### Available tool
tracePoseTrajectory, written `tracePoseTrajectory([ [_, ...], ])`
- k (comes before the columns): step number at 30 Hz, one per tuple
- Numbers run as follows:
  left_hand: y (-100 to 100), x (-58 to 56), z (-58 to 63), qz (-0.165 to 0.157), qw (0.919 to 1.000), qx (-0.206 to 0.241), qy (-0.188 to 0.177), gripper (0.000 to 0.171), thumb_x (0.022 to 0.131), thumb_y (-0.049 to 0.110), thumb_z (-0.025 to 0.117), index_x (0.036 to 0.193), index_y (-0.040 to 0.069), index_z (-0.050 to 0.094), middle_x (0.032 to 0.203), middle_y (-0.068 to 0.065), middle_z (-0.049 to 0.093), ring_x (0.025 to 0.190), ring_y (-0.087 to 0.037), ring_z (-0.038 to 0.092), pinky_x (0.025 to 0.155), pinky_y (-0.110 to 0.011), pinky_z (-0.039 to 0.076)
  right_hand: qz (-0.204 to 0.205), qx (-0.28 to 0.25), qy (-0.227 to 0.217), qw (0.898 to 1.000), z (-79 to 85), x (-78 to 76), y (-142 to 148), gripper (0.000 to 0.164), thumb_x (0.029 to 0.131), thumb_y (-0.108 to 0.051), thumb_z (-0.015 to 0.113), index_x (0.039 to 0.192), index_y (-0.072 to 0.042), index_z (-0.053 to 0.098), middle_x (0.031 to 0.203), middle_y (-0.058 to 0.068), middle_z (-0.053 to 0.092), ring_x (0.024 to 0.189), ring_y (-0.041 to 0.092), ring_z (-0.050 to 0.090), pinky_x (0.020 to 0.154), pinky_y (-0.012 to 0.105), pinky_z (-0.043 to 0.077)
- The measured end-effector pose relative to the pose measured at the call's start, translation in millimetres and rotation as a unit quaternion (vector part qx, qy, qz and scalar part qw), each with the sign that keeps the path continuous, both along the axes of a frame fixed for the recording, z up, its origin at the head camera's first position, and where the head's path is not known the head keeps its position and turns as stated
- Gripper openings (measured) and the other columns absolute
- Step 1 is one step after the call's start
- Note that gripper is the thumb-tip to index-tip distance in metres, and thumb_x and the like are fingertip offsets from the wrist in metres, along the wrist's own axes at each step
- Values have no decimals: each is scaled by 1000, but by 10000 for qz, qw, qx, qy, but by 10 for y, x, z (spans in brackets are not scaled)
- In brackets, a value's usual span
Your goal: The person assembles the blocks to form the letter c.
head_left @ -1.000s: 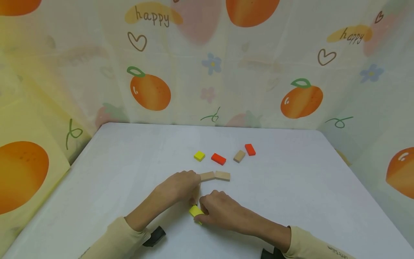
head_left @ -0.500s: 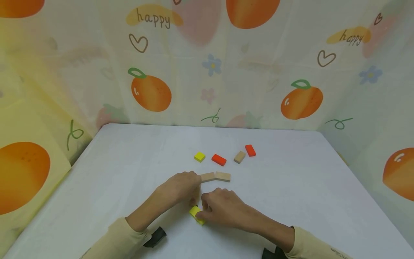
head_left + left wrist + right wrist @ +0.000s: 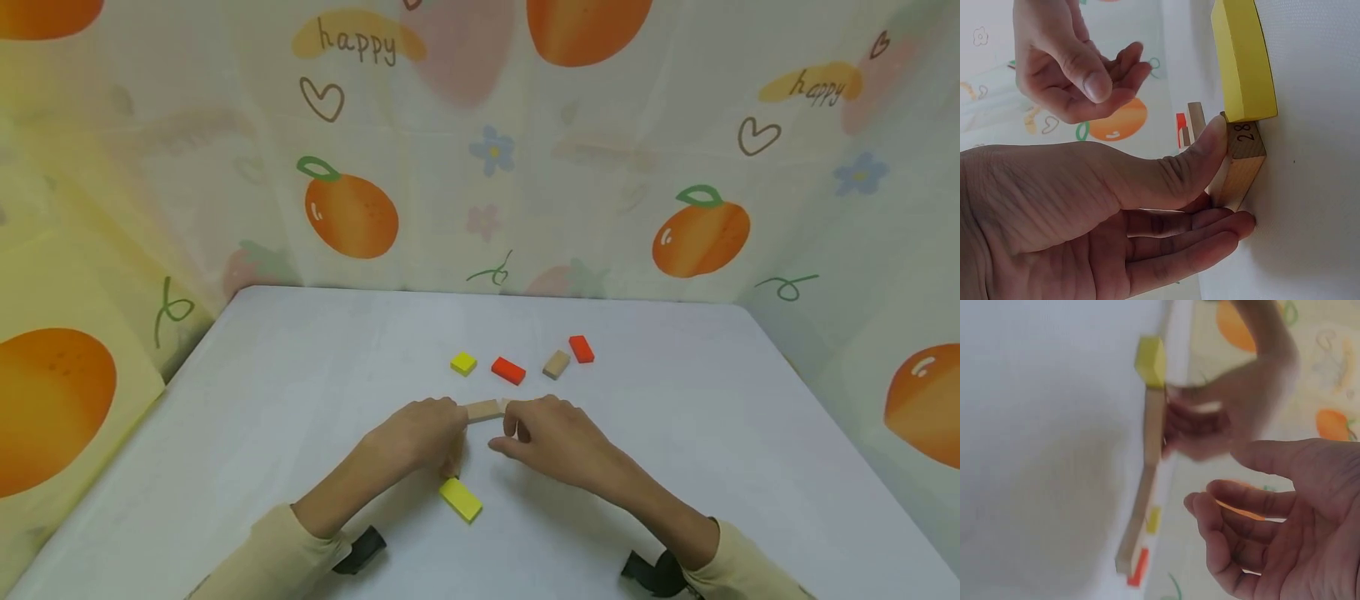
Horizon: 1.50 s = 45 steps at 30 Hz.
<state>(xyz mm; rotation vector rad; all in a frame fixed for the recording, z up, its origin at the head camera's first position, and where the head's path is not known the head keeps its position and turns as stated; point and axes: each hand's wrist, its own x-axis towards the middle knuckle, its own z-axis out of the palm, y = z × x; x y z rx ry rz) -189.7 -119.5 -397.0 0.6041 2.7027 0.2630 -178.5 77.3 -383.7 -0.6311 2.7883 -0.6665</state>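
My left hand (image 3: 416,433) pinches a plain wooden block (image 3: 1244,172) numbered 28 between thumb and fingers, low at the white tabletop. End to end with it lies a yellow block (image 3: 461,500), on the side nearer me; their corners meet in the left wrist view. Beyond the left fingers, a further wooden block (image 3: 482,411) continues the line to the right, and another beside it is mostly hidden behind my right hand. That right hand (image 3: 555,437) hovers above the table with loosely bent fingers, thumb apart, holding nothing.
Farther back lie a yellow block (image 3: 463,363), a red block (image 3: 508,371), a wooden block (image 3: 557,365) and a second red block (image 3: 581,349). A fruit-patterned cloth (image 3: 420,167) hangs behind the white table (image 3: 247,375).
My right hand has let go of the near yellow block and moved up and away to the right. The left hand stays in place at the wooden block.
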Motion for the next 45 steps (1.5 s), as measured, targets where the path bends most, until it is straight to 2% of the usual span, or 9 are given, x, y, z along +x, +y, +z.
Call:
tracePoseTrajectory([
  [5,19,5,3,37,9999,-138,-13,15,80,13,91,92,10,82,81,1,67,70,-15,51,64,-26,46,-486,56,204,9986,63,-132,181,18,92,-29,81,94,-14,72,73,-5,64,61,13,54,57,26,46],
  [8,29,10,8,68,9998,-208,2,15,80,12,91,92,10,81,83,0,67,71,-15,52,64,-26,47,-588,105,437,9973,100,-258,319,19,94,-28,79,99,-11,72,78,-1,69,64,13,55,58,26,47],
  [11,37,13,4,62,9997,-246,47,17,79,13,92,92,10,80,85,-1,66,73,-16,53,66,-26,49,-626,110,611,9961,116,-415,488,18,96,-27,76,97,-9,72,79,3,70,65,14,56,58,27,47],
  [20,39,9,-27,-24,9996,-267,64,16,80,13,91,92,11,81,88,0,65,74,-14,52,67,-25,48,-1023,72,798,9915,66,-818,873,20,99,-22,71,101,-2,71,86,13,72,70,21,60,60,29,48],
  [28,40,14,-11,25,9994,-341,29,16,80,14,91,91,11,80,85,1,64,72,-14,52,65,-25,47,-1382,31,588,9886,-90,-1128,1005,19,100,-15,65,108,2,69,92,18,72,72,24,61,60,29,49],
  [36,31,13,-26,133,9992,-372,-29,14,80,14,91,88,11,80,82,1,64,70,-14,51,63,-25,45,-1181,71,405,9921,-261,-1449,971,30,99,-10,62,123,7,66,100,22,71,79,27,63,64,30,51],
  [42,45,25,-33,69,9994,-351,30,17,79,14,91,90,10,78,86,-1,61,73,-15,51,64,-25,46,-1292,590,-64,9898,-360,-1547,914,40,99,-14,68,133,4,60,119,23,69,93,29,61,76,34,53],
  [45,48,24,-32,45,9993,-353,102,17,80,14,91,89,10,78,87,-1,60,72,-15,51,64,-25,45,-1303,696,-79,9890,-375,-1557,899,41,97,-13,70,133,4,60,124,23,68,96,30,61,80,38,55],
])
